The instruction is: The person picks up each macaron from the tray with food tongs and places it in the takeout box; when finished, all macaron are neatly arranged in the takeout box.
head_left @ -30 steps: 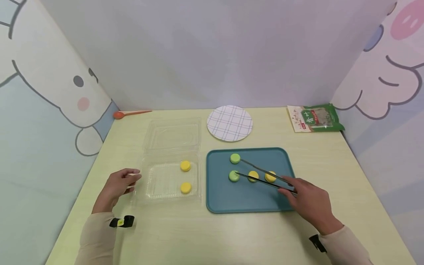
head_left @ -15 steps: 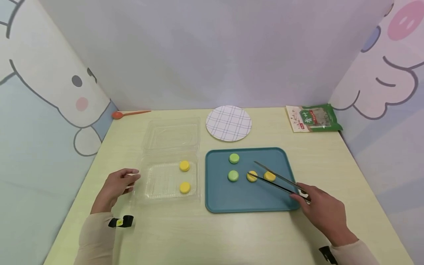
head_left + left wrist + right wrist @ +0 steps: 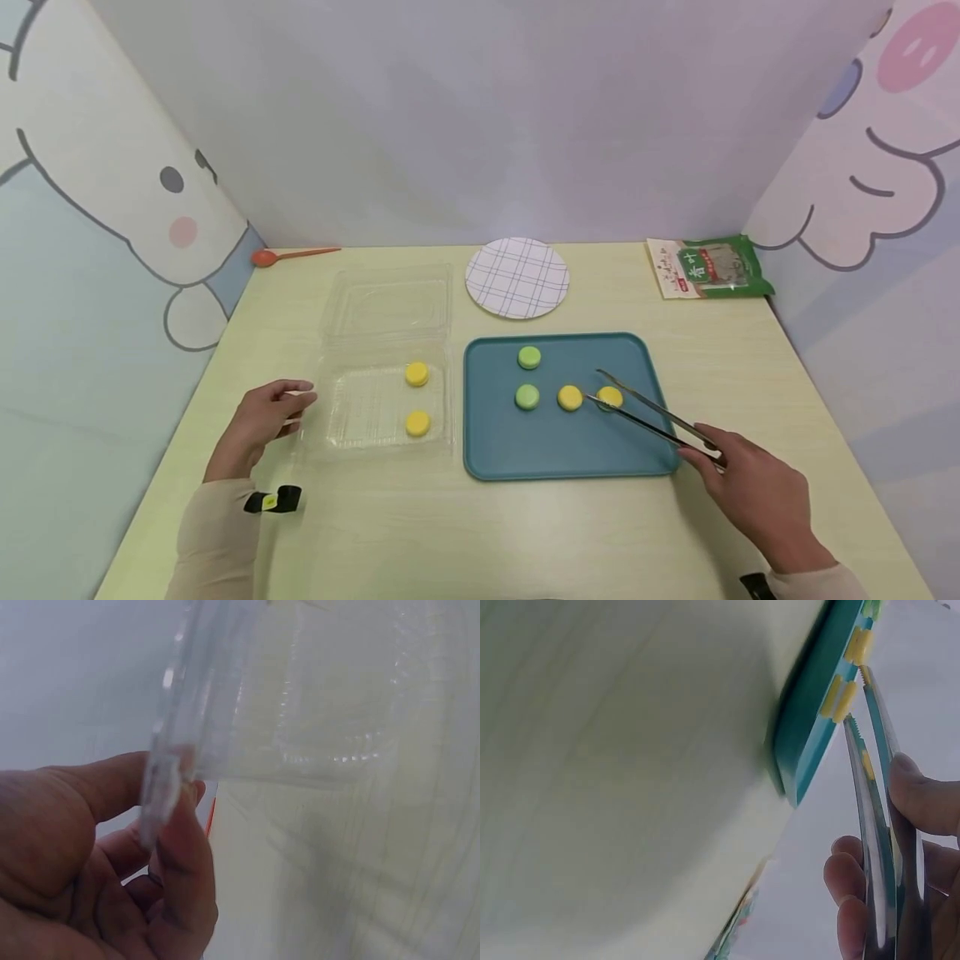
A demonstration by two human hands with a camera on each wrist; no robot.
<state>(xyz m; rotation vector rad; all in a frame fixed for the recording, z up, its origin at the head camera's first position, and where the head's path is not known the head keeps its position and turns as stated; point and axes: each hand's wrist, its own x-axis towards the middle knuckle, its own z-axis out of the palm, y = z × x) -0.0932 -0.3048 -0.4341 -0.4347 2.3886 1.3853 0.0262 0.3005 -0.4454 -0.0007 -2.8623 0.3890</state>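
My right hand (image 3: 757, 487) holds metal tongs (image 3: 654, 421) with spread arms, their tips around the rightmost yellow macaron (image 3: 610, 398) on the blue tray (image 3: 517, 454). Beside it on the tray lie another yellow macaron (image 3: 570, 398) and two green macarons, one nearer (image 3: 527, 397) and one farther back (image 3: 529, 357). To the left, a clear plastic clamshell box (image 3: 360, 417) lies with its lid (image 3: 393, 304) folded back. Two yellow macarons (image 3: 417, 423) sit along the box's right side. My left hand (image 3: 150, 862) pinches the box's left rim between thumb and fingers.
Behind the tray lies a round white checked plate (image 3: 517, 279). A green and white packet (image 3: 708, 267) is at the back right, an orange spoon (image 3: 264, 257) at the back left. Walls bound the table at the back and sides.
The right hand has drawn the tongs rightward and toward the body, from the green macarons past the first yellow one to the rightmost yellow one. The left hand stays at the box.
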